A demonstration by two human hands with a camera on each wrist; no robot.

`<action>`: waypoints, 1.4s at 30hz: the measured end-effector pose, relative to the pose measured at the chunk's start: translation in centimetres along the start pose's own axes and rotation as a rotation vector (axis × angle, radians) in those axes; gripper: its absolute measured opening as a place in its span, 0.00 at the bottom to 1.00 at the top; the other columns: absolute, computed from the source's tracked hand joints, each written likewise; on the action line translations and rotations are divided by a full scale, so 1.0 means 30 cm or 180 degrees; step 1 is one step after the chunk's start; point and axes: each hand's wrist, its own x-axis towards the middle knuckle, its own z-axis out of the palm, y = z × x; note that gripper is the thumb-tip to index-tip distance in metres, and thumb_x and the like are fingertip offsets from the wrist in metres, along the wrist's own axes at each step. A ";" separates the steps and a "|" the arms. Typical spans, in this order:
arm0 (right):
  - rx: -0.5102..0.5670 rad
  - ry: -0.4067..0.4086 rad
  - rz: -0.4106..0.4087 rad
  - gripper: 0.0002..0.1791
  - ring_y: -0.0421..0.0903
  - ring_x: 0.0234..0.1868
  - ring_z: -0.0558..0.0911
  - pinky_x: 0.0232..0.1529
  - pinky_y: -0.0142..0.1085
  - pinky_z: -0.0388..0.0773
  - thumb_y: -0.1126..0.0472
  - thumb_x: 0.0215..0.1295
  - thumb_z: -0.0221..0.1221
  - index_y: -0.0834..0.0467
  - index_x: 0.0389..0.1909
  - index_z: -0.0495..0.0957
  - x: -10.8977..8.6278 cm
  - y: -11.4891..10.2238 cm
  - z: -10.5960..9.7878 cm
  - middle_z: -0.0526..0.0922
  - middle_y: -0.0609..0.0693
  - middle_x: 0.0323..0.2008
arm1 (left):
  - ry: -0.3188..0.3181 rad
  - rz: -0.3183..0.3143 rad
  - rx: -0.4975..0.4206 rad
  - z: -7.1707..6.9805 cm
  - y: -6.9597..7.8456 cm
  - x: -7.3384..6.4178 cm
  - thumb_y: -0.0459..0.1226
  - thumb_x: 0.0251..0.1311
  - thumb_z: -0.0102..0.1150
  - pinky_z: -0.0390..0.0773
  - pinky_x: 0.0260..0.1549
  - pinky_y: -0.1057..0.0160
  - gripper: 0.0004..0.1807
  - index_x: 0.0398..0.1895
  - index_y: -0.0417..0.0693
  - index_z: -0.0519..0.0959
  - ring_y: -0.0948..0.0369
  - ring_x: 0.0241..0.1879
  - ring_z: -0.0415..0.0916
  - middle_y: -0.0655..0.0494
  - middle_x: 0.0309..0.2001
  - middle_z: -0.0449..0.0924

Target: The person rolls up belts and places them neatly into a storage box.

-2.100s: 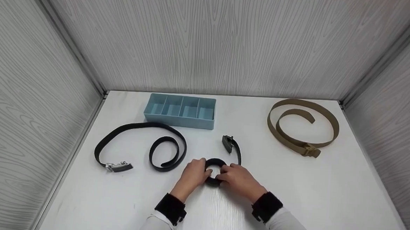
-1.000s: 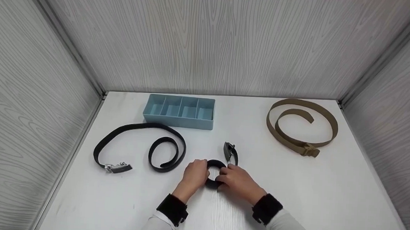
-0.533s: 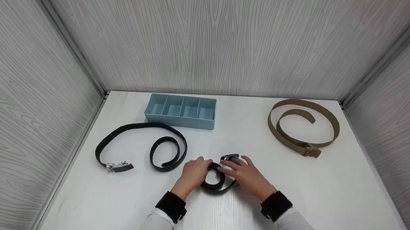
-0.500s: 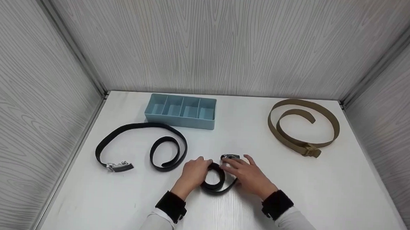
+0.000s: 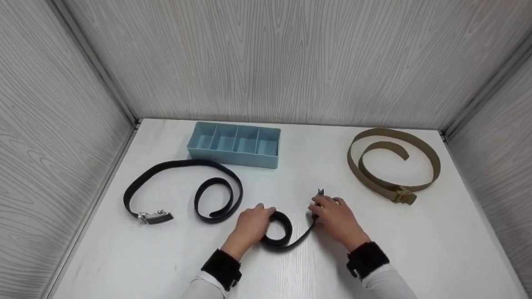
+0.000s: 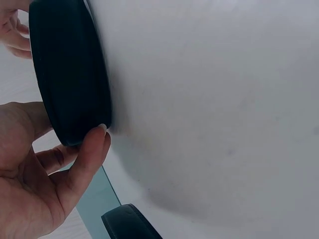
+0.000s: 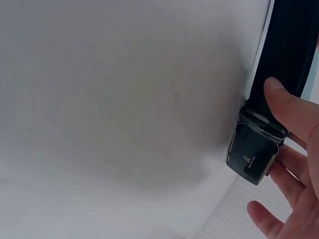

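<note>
A black belt stands on its edge at the table's middle, most of it rolled into a small ring. My left hand holds the ring's left side, and in the left wrist view thumb and fingers pinch the rolled belt. From the ring a short length curves right to my right hand. That hand grips the strap just behind the buckle; its thumb lies on the strap in the right wrist view. The dark rectangular buckle has thin gold side lines and a small logo.
A blue box with several compartments stands at the back. To the left lies a second black belt with a silver buckle, loosely curled. A tan webbing belt lies coiled at the back right. Grey wood-grain panels enclose the table.
My right hand has left the ring, taken the buckle end and drawn it rightward, so a strap length now extends from the coil. My left hand stays on the ring.
</note>
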 end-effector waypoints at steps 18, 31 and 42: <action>0.0011 -0.0013 -0.0516 0.14 0.47 0.27 0.79 0.48 0.46 0.74 0.69 0.47 0.71 0.52 0.31 0.79 0.037 -0.096 0.038 0.76 0.46 0.27 | -0.0135 0.0277 -0.0002 -0.030 -0.014 0.003 0.37 0.63 0.57 0.73 0.24 0.52 0.06 0.40 0.52 0.82 0.47 0.26 0.76 0.48 0.29 0.74; -0.0143 -0.0154 -0.0852 0.16 0.48 0.32 0.80 0.52 0.49 0.72 0.60 0.60 0.65 0.38 0.47 0.85 0.049 -0.129 0.065 0.74 0.49 0.39 | -0.0100 0.0771 0.0223 -0.024 -0.029 0.007 0.38 0.63 0.56 0.73 0.25 0.56 0.09 0.43 0.58 0.82 0.52 0.26 0.74 0.52 0.30 0.74; 0.0138 0.0008 -0.1109 0.09 0.44 0.44 0.81 0.50 0.43 0.75 0.64 0.56 0.68 0.50 0.37 0.87 0.066 -0.141 0.068 0.78 0.49 0.52 | 0.0117 0.0366 0.0026 0.000 -0.021 -0.001 0.38 0.62 0.63 0.76 0.27 0.54 0.07 0.42 0.50 0.82 0.52 0.30 0.78 0.53 0.31 0.78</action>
